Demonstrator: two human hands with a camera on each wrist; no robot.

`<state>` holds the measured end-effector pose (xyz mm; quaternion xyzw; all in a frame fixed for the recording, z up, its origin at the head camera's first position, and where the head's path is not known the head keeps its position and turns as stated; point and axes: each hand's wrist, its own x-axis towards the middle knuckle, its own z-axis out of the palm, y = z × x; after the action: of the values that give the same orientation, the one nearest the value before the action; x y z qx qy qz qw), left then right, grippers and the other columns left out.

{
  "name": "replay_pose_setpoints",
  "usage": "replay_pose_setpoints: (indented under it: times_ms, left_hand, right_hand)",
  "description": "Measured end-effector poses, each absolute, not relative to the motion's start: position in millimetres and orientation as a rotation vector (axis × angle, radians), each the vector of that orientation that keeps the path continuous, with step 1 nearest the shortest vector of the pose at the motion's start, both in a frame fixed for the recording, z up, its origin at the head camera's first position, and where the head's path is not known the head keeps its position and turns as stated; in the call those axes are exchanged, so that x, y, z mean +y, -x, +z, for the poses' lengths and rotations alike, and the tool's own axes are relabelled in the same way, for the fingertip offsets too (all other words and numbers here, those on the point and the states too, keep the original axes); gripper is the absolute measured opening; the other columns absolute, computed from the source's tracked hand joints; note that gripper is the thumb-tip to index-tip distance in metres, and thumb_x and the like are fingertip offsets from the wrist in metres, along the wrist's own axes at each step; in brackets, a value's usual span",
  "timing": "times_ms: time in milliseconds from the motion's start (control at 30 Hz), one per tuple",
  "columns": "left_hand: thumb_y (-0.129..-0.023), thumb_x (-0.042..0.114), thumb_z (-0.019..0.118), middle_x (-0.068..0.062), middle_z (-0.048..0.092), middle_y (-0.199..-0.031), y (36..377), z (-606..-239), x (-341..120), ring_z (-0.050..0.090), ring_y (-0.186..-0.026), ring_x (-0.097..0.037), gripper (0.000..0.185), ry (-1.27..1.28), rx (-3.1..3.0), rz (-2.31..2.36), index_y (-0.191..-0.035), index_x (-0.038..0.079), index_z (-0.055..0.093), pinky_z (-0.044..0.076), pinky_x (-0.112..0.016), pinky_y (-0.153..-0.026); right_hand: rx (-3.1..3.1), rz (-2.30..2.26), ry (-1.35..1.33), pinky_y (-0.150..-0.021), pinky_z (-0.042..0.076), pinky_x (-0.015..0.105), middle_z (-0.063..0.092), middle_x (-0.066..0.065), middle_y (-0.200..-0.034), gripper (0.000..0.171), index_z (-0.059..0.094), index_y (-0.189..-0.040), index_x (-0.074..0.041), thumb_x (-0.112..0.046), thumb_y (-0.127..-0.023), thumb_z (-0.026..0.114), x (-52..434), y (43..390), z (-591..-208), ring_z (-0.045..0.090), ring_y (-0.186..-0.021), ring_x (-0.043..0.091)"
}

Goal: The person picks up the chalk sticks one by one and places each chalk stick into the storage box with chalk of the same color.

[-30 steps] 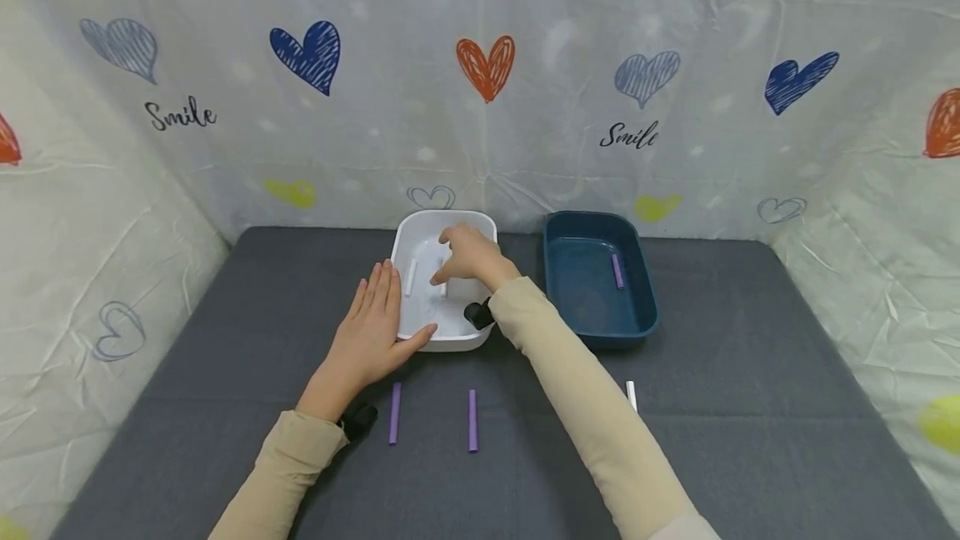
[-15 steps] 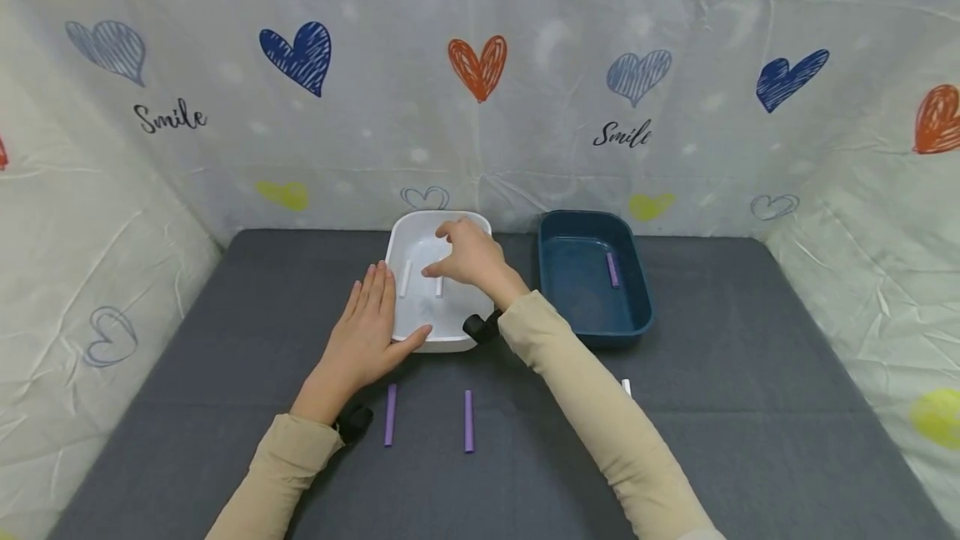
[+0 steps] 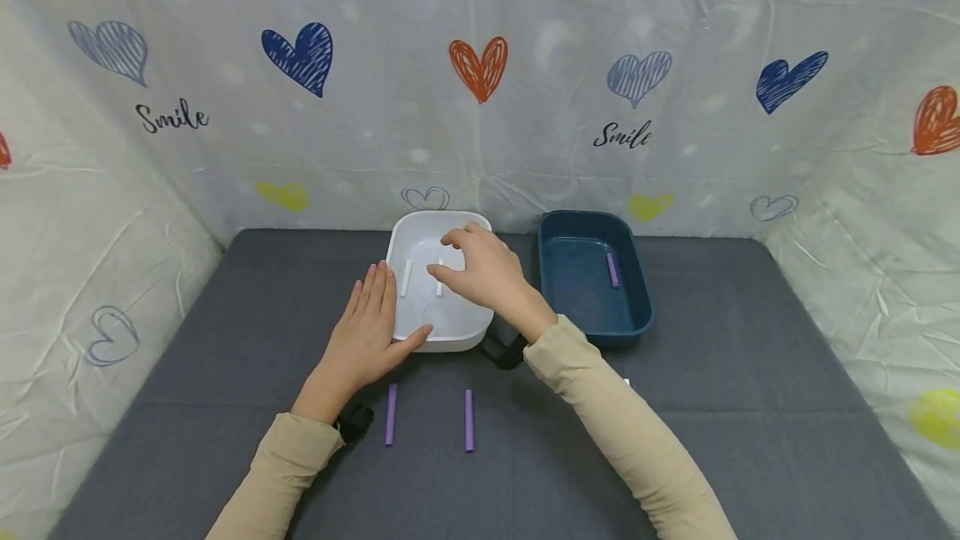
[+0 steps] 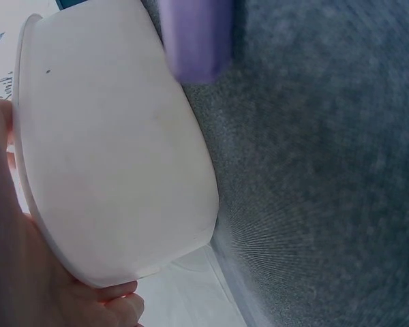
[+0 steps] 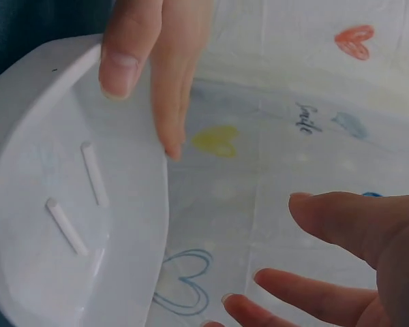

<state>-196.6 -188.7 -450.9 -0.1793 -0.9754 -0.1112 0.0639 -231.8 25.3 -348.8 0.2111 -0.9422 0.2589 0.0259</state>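
Note:
My left hand (image 3: 363, 332) rests against the left side of the white tray (image 3: 420, 346), its fingers straight and its thumb along the near rim. Two short white sticks (image 3: 406, 279) lie side by side in that tray; both show fully in the right wrist view, the lower stick (image 5: 67, 226) and the upper stick (image 5: 94, 174). Over the tray's right part hovers my right hand (image 3: 487, 272), thumb and fingers spread apart with nothing between them. Two purple sticks, one left (image 3: 391, 415) and one right (image 3: 468, 421), lie on the table in front of the tray.
A dark blue tray (image 3: 558, 298) stands to the right, with one purple stick (image 3: 612, 270) inside. The end of another white stick (image 3: 627, 382) shows beside the right sleeve (image 3: 637, 440). Behind the trays hangs a printed cloth (image 3: 375, 157) at the table's back edge.
My right hand has drawn back slightly toward the right and nearer, and its sleeve now hides most of the white stick on the table. The left hand stays on the white tray.

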Motion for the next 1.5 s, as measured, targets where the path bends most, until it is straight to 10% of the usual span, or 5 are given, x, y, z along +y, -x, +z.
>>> replay_pose_setpoints:
  times_ms: [1500]
  left_hand:
    - [-0.094, 0.065, 0.047, -0.028, 0.002, -0.162, 194.5, -448.9, -187.1, 0.000, -0.151, -0.038, 0.106, 0.522, -2.954, -0.353, -0.153, -0.012, 0.007, 0.005, -0.051, -0.121]
  right_hand:
    - [-2.798, 0.924, -0.654, -0.087, 0.053, 0.042, 0.064, -0.001, -0.116, 0.040, 0.069, -0.122, -0.016, -0.038, -0.089, 0.074, 103.2, 134.1, -367.9, 0.060, -0.109, 0.019]
